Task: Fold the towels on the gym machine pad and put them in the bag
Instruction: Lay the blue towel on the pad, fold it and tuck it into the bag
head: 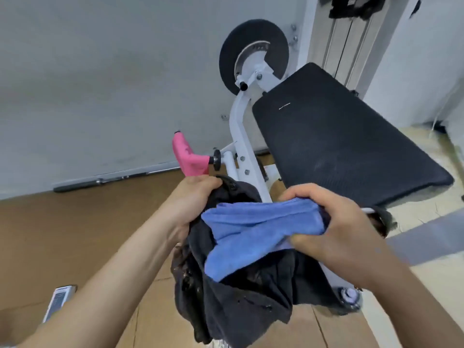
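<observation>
The left hand (193,197) grips the rim of a black fabric bag (241,305), holding its mouth open in front of the black gym machine pad (339,139). The right hand (334,222) pinches a folded blue towel (251,232) whose lower end sits inside the bag's mouth. Left of the pad runs the white machine frame (238,126), topped by a black weight disc (253,54). A pink handle (188,159) juts out left of the frame, with a barbell bar (113,179) lying along the wall beyond it.
</observation>
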A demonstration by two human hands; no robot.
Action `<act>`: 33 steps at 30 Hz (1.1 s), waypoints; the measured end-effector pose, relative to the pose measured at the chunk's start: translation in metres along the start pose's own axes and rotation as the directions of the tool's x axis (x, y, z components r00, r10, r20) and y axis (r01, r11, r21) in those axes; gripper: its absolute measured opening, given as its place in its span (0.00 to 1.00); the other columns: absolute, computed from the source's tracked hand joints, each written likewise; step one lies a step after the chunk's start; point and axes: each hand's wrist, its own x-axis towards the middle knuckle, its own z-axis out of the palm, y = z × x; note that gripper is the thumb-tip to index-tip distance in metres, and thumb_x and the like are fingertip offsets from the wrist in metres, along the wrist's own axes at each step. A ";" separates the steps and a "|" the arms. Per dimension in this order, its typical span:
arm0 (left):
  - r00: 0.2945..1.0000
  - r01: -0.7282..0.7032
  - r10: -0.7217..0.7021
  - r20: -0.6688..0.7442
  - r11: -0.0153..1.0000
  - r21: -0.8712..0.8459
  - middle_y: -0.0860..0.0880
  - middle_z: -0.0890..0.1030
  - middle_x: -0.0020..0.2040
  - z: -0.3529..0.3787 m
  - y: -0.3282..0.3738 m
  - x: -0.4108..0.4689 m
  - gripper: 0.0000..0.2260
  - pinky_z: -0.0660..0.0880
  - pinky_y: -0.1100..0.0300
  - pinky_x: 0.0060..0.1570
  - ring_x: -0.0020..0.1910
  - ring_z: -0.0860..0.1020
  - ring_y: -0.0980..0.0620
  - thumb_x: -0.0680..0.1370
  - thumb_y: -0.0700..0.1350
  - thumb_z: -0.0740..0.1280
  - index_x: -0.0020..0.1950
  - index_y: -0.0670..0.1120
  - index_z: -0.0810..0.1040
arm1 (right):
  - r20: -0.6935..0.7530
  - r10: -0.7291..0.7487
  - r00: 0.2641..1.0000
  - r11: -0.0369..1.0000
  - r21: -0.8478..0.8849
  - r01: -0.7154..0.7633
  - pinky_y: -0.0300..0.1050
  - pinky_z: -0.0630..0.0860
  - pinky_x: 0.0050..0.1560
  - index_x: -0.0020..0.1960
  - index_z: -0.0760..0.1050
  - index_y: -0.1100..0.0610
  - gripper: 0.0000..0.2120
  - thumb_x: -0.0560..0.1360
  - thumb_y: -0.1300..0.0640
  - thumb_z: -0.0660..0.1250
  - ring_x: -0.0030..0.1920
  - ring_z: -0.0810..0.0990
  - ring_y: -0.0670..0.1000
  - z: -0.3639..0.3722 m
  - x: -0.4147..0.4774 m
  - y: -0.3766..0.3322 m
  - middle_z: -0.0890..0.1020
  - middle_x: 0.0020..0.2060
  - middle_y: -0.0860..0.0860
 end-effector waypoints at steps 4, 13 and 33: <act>0.994 -0.104 0.105 -0.038 0.994 0.011 0.39 0.80 0.42 -0.003 0.011 -0.018 0.07 0.74 0.50 0.48 0.42 0.78 0.44 0.79 0.40 0.65 0.50 0.35 0.77 | 0.137 0.113 0.984 0.979 -0.182 -0.087 0.34 0.70 0.52 0.51 0.75 0.44 0.18 0.65 0.62 0.71 0.54 0.75 0.38 0.026 0.001 0.039 0.72 0.57 0.38; 0.991 -0.112 0.129 0.045 0.954 -0.279 0.37 0.82 0.47 0.011 0.004 -0.038 0.09 0.80 0.56 0.45 0.43 0.81 0.44 0.79 0.38 0.65 0.56 0.33 0.78 | 0.094 0.184 0.978 0.979 -0.105 -0.174 0.34 0.77 0.41 0.39 0.81 0.44 0.12 0.59 0.57 0.68 0.41 0.81 0.39 0.007 0.015 0.037 0.83 0.38 0.40; 0.822 -0.042 0.181 0.540 0.965 -0.260 0.45 0.81 0.41 0.187 0.025 0.080 0.08 0.76 0.59 0.41 0.39 0.79 0.51 0.82 0.40 0.61 0.47 0.41 0.79 | -0.014 -0.275 0.961 0.383 -0.919 0.096 0.45 0.69 0.30 0.63 0.77 0.44 0.27 0.68 0.64 0.62 0.35 0.69 0.55 -0.036 -0.020 0.069 0.79 0.54 0.56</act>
